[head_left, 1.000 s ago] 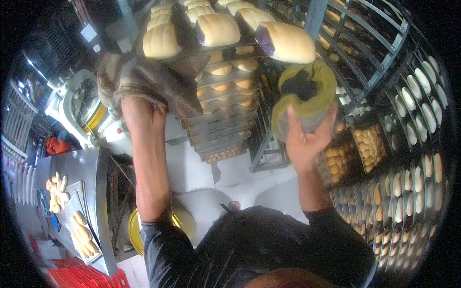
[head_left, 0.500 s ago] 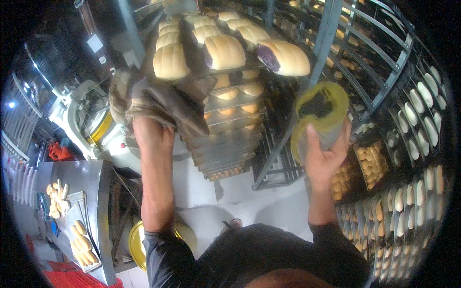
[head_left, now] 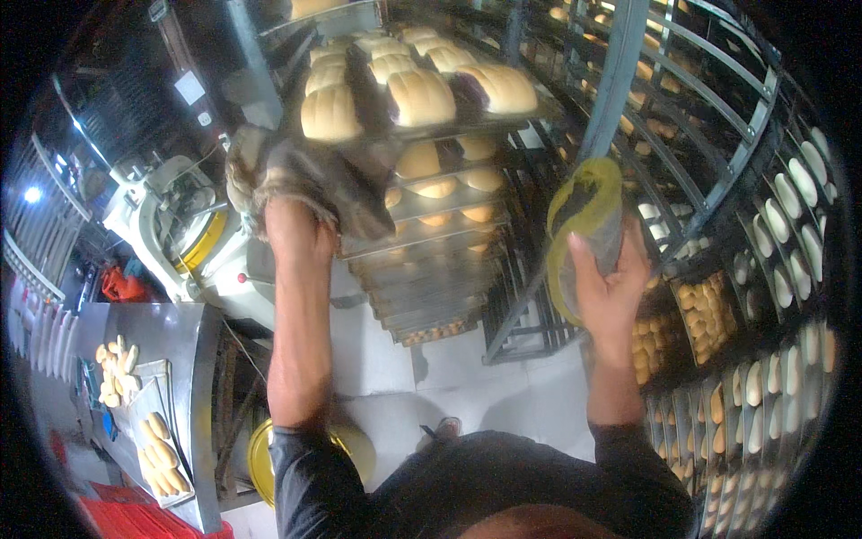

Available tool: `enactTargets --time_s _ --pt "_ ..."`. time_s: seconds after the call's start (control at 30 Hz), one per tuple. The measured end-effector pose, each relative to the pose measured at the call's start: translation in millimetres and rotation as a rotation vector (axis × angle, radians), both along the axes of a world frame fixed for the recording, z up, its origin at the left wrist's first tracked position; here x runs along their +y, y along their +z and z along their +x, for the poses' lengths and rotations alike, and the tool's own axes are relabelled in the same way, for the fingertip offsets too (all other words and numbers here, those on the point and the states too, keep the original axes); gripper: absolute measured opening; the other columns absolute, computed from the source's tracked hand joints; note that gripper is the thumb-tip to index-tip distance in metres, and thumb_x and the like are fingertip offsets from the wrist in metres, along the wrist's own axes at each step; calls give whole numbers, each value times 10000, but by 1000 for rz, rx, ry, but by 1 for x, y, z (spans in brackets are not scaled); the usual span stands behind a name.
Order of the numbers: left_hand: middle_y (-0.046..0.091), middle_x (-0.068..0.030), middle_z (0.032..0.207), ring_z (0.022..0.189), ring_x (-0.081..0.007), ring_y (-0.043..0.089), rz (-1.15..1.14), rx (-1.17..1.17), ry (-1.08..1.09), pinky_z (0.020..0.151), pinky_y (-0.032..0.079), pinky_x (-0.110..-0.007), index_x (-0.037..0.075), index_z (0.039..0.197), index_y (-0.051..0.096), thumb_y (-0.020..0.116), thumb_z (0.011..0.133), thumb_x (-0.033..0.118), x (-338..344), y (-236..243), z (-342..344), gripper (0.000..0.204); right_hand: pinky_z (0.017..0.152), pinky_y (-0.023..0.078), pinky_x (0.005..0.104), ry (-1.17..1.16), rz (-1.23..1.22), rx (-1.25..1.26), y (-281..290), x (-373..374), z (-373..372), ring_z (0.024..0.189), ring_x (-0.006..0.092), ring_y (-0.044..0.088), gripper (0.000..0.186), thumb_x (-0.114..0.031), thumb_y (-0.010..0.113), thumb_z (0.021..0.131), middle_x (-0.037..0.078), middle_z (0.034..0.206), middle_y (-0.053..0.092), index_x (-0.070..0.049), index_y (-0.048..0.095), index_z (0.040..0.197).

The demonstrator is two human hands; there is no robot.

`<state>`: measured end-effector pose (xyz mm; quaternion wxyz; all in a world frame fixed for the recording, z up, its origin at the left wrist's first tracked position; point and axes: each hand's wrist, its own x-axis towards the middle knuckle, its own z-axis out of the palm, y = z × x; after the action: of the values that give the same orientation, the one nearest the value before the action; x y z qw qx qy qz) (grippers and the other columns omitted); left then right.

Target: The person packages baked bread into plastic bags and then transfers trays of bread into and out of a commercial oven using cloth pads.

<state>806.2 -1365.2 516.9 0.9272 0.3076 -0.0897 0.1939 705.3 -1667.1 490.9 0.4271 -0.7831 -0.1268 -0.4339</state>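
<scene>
while the rack stands far, its upper tray of loaves has shifted left from the right post, suggesting deeper seating. left hand: at near-left corner, fingers hidden by brown cloth, opening indeterminable. right hand: curled around yellow-edged pad, apart from tray. white tag: illegible.

We looked down on a dark tray of golden loaves, some with purple ends. At the tray's left front corner, the person's left hand gripped a brown cloth that partly covered it. Below the tray's right front corner, and apart from it, the right hand held a yellow-edged grey pad. We saw more bread trays beneath the tray, a metal post to its right and a white machine to its left.
</scene>
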Motion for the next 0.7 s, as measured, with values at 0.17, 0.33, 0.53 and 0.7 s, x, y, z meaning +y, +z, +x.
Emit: enactTargets --time_s 0.17,0.33,0.53,0.7 --pt "591 -92 1136 985 -249 587 359 61 277 876 505 -384 121 1301 442 552 922 84 3 8 41 397 784 472 311 -60 13 144 -37 -18 -26 869 222 613 291 -36 689 803 126 971 624 11 611 1080" --pt "608 -181 1145 1019 -295 612 1963 38 803 858 509 -417 57 1226 501 514 870 83 121 -19 85 357 758 480 291 20 213 409 -67 -30 -56 838 155 605 251 -69 678 843 102 955 654 23 615 1068" --pt "681 -189 938 888 -322 671 2481 263 1033 749 524 -467 108 1023 674 497 882 304 133 9 58 300 809 489 296 -103 247 425 -78 -38 -89 904 143 622 292 -90 687 849 105 1001 669 29 610 1105" --pt "661 -174 981 923 -313 651 2644 274 1049 783 508 -459 113 1060 646 500 885 322 141 -41 87 309 814 478 274 -216 290 607 -102 -37 -98 878 121 613 307 -153 692 866 64 975 680 7 615 1116"
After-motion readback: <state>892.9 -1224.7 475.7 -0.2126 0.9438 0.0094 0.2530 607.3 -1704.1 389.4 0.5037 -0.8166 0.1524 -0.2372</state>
